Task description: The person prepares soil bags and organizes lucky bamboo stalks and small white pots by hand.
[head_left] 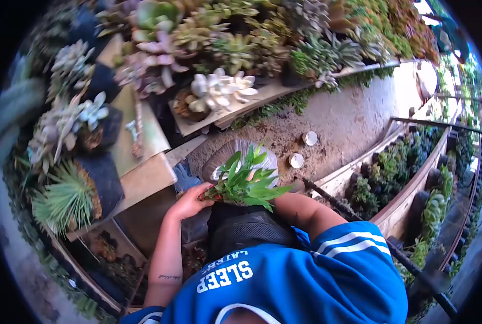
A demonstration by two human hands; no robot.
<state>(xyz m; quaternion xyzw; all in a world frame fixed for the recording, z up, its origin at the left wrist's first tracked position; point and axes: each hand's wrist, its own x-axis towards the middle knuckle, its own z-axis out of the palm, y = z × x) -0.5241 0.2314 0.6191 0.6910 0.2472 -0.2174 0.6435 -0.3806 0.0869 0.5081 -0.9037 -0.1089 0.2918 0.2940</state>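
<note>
A small green leafy plant (246,183) stands over a black pot or bag (249,229) in front of my blue shirt. My left hand (189,202) grips the plant at its base on the left side. Only my right forearm shows, reaching in from the right; the leaves hide the right hand. Behind the plant lies a clear plastic bag (235,154) on the sandy ground.
Wooden shelves (144,178) with potted succulents (219,92) fill the left and top. Two white caps (296,160) lie on the soil. A wooden trough of small plants (397,173) runs along the right, with a dark rod (360,221) beside my right arm.
</note>
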